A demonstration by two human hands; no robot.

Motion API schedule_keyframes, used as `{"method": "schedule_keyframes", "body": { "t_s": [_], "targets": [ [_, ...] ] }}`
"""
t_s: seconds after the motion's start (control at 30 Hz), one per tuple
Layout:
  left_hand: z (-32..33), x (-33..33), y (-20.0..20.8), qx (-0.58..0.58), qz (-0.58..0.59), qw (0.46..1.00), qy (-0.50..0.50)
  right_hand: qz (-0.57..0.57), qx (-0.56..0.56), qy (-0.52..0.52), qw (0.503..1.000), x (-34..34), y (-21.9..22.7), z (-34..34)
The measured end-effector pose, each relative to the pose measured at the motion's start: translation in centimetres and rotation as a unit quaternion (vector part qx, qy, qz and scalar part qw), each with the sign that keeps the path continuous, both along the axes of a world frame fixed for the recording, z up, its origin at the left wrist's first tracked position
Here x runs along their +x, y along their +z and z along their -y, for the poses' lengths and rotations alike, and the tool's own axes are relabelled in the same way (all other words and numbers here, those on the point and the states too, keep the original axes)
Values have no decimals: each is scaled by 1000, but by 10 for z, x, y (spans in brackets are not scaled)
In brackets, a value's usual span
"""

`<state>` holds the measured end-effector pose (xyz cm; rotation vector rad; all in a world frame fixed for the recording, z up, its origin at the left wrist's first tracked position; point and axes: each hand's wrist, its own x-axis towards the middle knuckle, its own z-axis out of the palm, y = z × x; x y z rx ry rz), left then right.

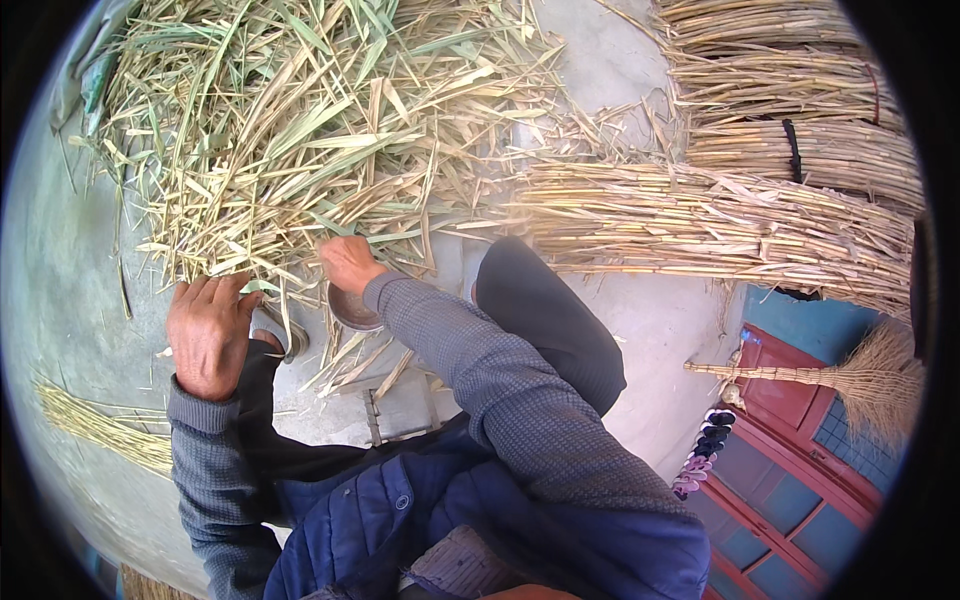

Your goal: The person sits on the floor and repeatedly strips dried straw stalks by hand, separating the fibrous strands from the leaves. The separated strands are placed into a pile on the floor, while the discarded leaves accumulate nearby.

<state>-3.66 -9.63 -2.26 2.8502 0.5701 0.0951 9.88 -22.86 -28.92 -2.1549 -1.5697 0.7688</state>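
Observation:
A large loose heap of dry and green reed-like leaves (330, 130) lies on the floor in front of me. My left hand (208, 335) is at the heap's near edge, its fingers bent over and a pale green leaf strip (262, 286) at the thumb tip. A small pale end sticks out on the hand's outer side. To its right, my right hand (350, 263) is closed at the same edge, back of the hand up; what its fingers hold is hidden. Beneath the right wrist shows a rounded brown object (353, 308), partly covered.
Several bundles of dry stalks (700, 225) are stacked at the right, one with a black tie (792, 150). Thin stalks (105, 428) lie at the left. A broom (830, 378) and a red-framed door (790, 500) are at the lower right. My bent knee (550, 320) rises beside the bundles.

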Motion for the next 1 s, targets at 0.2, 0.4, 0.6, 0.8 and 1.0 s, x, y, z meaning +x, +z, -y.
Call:
{"method": "schedule_keyframes", "body": {
  "t_s": [0.2,0.4,0.6,0.8,1.0],
  "targets": [
    [3,7,-9,-29,-59,997,-39,178,-15,-112,977,188,96,-16],
    [3,20,-20,-54,-86,990,-93,331,-70,-285,897,343,175,149],
    [6,35,-35,-63,-67,988,-120,335,-65,-538,771,379,217,322],
    [14,50,-45,-75,-103,984,-124,233,-20,-682,693,408,222,397],
    [23,60,-53,-76,-107,982,-135,-81,176,-763,616,444,199,397]
  ]
}}
